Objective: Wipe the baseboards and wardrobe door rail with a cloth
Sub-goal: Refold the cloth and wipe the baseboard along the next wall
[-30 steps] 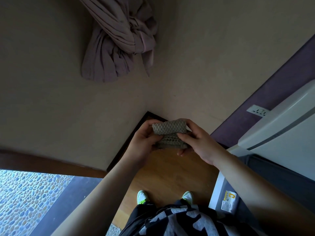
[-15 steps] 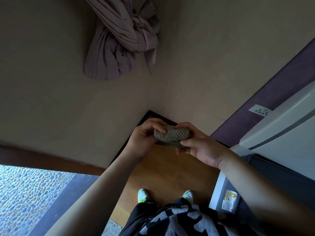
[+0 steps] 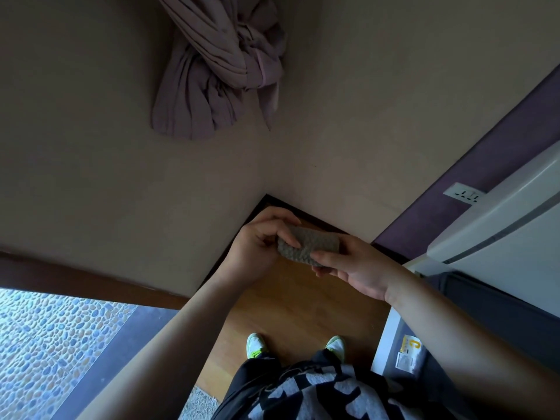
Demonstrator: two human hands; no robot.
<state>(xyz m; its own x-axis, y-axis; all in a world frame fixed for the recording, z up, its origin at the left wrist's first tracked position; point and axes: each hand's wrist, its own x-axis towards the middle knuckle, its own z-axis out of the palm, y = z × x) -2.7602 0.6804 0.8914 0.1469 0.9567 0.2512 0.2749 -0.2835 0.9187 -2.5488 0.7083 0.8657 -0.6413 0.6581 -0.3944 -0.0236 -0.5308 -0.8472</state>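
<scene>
A small folded grey-green waffle cloth is held between both hands above the room's corner. My left hand pinches its left end, thumb on top. My right hand grips its right and lower edge with thumb and fingers. Below and behind the hands, a dark baseboard runs along both beige walls and meets in the corner. No wardrobe door rail can be made out.
A knotted mauve curtain hangs on the wall above. A white appliance and a wall socket stand at right. Wooden floor, my two shoes, and a pebble-patterned floor beyond a dark threshold at left.
Both hands have folded the cloth smaller and flatter and shifted it slightly right and down. The view has tilted a little.
</scene>
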